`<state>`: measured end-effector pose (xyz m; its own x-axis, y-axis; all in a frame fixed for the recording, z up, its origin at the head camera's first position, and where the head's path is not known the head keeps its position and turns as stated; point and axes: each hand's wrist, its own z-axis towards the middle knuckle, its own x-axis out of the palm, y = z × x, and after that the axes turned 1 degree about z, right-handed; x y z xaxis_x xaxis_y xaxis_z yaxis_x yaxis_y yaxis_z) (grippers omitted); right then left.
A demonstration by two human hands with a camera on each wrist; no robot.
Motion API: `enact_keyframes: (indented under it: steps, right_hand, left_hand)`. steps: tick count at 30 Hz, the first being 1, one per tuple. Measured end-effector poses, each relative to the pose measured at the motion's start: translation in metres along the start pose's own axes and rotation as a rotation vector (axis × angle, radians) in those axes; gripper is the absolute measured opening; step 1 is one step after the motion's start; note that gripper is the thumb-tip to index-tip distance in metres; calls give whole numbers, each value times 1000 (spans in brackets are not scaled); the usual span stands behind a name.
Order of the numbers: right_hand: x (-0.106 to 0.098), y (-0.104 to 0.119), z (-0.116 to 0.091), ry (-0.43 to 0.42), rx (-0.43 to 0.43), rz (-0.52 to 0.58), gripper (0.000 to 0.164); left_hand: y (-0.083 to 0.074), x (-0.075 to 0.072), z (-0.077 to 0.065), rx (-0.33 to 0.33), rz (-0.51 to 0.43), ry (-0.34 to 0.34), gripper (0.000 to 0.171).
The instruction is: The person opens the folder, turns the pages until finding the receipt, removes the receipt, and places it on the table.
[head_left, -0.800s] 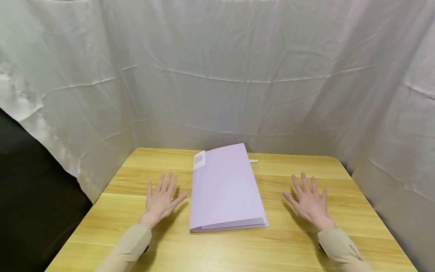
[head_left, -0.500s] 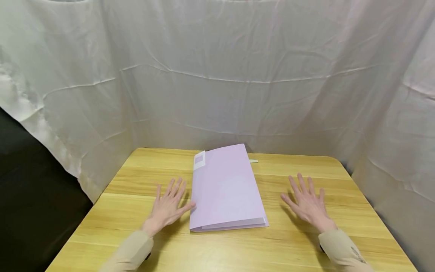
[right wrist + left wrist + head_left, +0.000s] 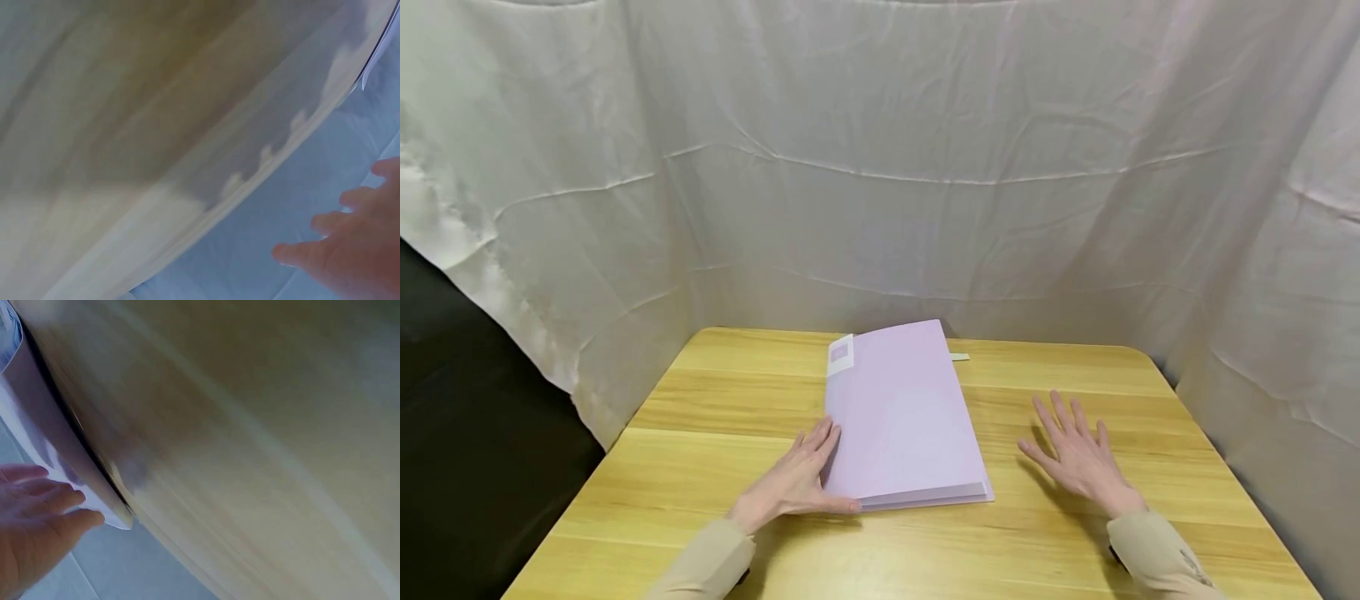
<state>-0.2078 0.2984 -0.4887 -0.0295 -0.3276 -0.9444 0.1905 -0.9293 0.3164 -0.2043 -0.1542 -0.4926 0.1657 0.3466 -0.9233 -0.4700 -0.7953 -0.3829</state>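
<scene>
A pale lilac folder [image 3: 898, 417] lies closed on the wooden table [image 3: 925, 554], a white label [image 3: 840, 354] at its upper left. My left hand [image 3: 801, 479] is at the folder's lower left corner, its fingers by the spine and its thumb by the near edge. In the left wrist view, the fingers of that hand [image 3: 37, 525] reach toward the folder's spine [image 3: 69, 431]; whether they touch it I cannot tell. To the right of the folder, my right hand [image 3: 1078, 458] hovers over the table with fingers spread, holding nothing.
A small pale strip [image 3: 960, 357] sticks out at the folder's right side near the top. Light grey curtains [image 3: 925, 167] stand behind the table and on both sides. Black material [image 3: 475, 433] shows beyond the table's left edge.
My left hand has moved right from beside the folder to its lower left corner, its thumb swinging down to the near edge. My right hand has drifted slightly left. The folder stays in place.
</scene>
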Motion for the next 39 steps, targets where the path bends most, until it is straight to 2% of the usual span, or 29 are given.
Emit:
enact_keyframes:
  steps: [3,6,10,15,20,24,31,39]
  right_hand:
    - [1,-1,0,6,-5,-2,85]
    - [2,-2,0,19,-17,3,85]
    - [2,-3,0,41,-29,22,85]
    - [1,-3,0,84,-55,123,82]
    - [1,-2,4,152,-149,242,74]
    - [1,-3,11,224,-197,301,70]
    - [7,-2,23,349,-205,293,74]
    - [9,4,33,358,-207,245,82]
  left_hand:
    - [-3,0,1,6,-32,20,127]
    - [-4,0,2,24,-42,25,120]
    - [-5,-1,4,89,-30,21,108]
    - [-11,-4,7,147,-8,61,103]
    - [-22,-6,6,144,-5,127,104]
    - [-29,-4,4,140,7,148,105]
    - [-31,-3,-1,140,-3,137,105]
    - [-28,0,-2,168,-62,96,108]
